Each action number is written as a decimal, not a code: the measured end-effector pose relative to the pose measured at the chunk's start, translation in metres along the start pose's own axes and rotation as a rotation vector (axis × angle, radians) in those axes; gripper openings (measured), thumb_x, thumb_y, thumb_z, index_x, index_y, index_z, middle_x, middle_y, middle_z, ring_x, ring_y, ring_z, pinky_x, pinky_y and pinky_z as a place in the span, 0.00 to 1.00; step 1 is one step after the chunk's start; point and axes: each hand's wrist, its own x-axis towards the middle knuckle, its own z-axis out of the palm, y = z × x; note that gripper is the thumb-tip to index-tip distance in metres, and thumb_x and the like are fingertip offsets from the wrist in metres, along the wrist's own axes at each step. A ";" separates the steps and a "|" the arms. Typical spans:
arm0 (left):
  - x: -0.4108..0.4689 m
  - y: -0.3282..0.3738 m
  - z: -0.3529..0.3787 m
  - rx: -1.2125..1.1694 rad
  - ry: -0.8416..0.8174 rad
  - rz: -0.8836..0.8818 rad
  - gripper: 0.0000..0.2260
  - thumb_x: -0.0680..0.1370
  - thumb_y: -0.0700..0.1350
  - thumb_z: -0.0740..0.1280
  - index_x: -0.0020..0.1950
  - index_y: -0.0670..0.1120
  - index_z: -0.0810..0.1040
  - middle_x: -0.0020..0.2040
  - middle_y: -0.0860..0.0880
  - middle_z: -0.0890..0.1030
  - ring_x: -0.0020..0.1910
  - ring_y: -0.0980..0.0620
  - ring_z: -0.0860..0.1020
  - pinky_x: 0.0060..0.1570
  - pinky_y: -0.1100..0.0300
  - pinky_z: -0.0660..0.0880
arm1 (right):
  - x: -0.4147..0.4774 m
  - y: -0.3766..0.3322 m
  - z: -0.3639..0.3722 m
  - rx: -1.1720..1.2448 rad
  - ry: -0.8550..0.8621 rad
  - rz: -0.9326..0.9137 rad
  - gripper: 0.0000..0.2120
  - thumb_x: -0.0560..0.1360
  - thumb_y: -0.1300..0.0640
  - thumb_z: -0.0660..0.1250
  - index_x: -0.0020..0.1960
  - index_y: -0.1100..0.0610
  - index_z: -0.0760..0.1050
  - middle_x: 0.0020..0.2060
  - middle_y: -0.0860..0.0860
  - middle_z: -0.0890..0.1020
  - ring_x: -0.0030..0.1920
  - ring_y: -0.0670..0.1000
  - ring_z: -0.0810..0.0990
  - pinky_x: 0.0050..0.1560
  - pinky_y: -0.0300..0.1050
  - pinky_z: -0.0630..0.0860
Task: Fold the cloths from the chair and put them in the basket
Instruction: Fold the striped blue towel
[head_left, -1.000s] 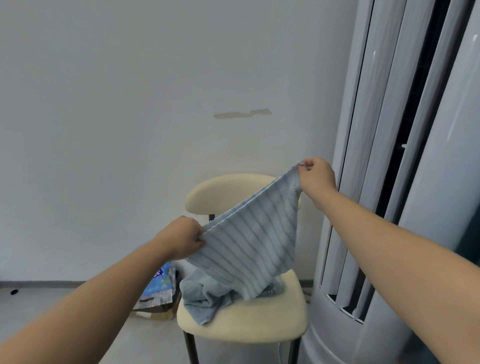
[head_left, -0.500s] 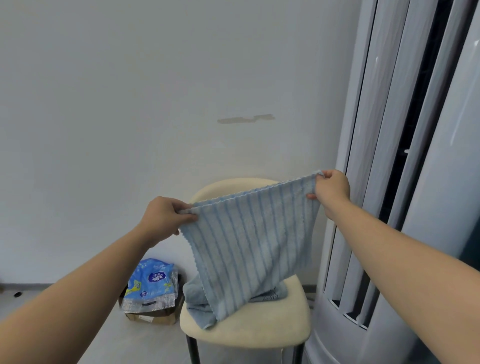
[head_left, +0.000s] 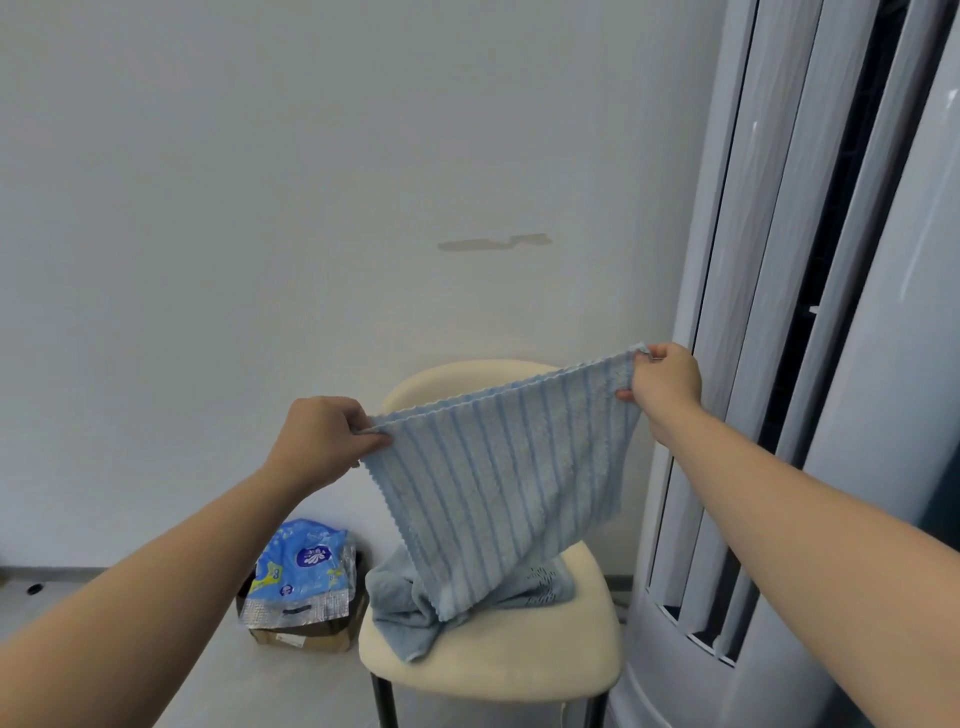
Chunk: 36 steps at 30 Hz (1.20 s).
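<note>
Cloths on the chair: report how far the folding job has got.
Done: nothing visibly; no basket is in view, so stored cloths cannot be counted. In hand: the left hand and right hand pinch the top corners of the striped cloth, spread open and unfolded. Left: fold it, then the crumpled blue cloth lying on the chair seat, and put both in the basket.

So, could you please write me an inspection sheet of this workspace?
Surface: chair seat, cream, partly covered.
Job's things: striped cloth held spread above the chair; plain cloth crumpled on the seat; basket not in view.
Clutter: blue packet on a box, on the floor beside the chair.
Hands: left hand and right hand each pinch a top corner of the striped cloth.
Cables: nothing seen.
Surroundings: wall with a mark; tall grey unit at right.
</note>
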 end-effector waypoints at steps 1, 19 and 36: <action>0.000 0.000 0.001 -0.048 0.003 -0.038 0.12 0.70 0.46 0.80 0.34 0.45 0.80 0.28 0.50 0.82 0.28 0.53 0.82 0.36 0.55 0.80 | 0.000 0.001 -0.001 0.000 0.003 0.005 0.02 0.83 0.58 0.63 0.52 0.54 0.74 0.46 0.48 0.76 0.50 0.57 0.83 0.36 0.43 0.83; 0.014 -0.007 0.010 -0.535 0.065 -0.341 0.09 0.75 0.33 0.74 0.41 0.38 0.74 0.42 0.39 0.80 0.39 0.42 0.85 0.51 0.41 0.83 | -0.002 0.006 -0.012 0.043 -0.106 -0.030 0.04 0.81 0.64 0.65 0.55 0.58 0.76 0.46 0.49 0.78 0.41 0.50 0.80 0.40 0.44 0.84; 0.033 -0.006 0.015 -0.391 0.153 -0.289 0.09 0.78 0.33 0.64 0.46 0.44 0.82 0.46 0.43 0.84 0.35 0.45 0.85 0.47 0.44 0.84 | 0.003 0.008 -0.035 -0.146 -0.271 -0.016 0.03 0.77 0.62 0.72 0.46 0.54 0.82 0.41 0.51 0.82 0.36 0.47 0.77 0.35 0.40 0.68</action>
